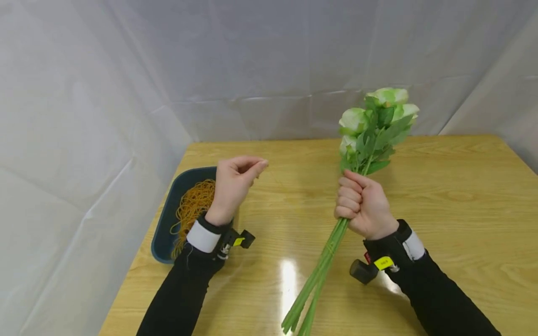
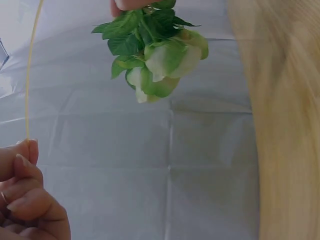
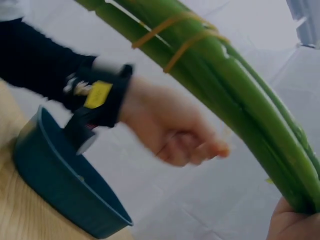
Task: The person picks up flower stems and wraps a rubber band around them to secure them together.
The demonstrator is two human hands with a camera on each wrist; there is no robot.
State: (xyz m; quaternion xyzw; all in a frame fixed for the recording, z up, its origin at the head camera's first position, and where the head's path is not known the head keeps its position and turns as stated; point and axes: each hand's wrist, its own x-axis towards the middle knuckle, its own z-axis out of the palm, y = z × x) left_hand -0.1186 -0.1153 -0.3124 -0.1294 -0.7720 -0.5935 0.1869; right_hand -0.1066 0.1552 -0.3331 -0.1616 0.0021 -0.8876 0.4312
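My right hand (image 1: 363, 205) grips a bunch of artificial white-green flowers (image 1: 355, 120) by the green stems (image 1: 323, 266), just below the leaves. Blooms point up and away; the stem ends slant down toward the near left. Rubber bands (image 3: 190, 42) circle the stems in the right wrist view, below the gripping hand. To the left, my left hand (image 1: 235, 184) is raised near the tray, thumb and forefinger pinched together. Between those fingertips the left wrist view shows a thin yellow rubber band (image 2: 28, 90), stretching upward out of the frame.
A dark teal tray (image 1: 159, 247) with a tangle of rubber bands (image 1: 195, 200) stands at the table's left side, partly behind the left forearm. The wooden table (image 1: 458, 200) meets a pale sheet (image 1: 269, 70) at the back. Cameras are strapped to both wrists.
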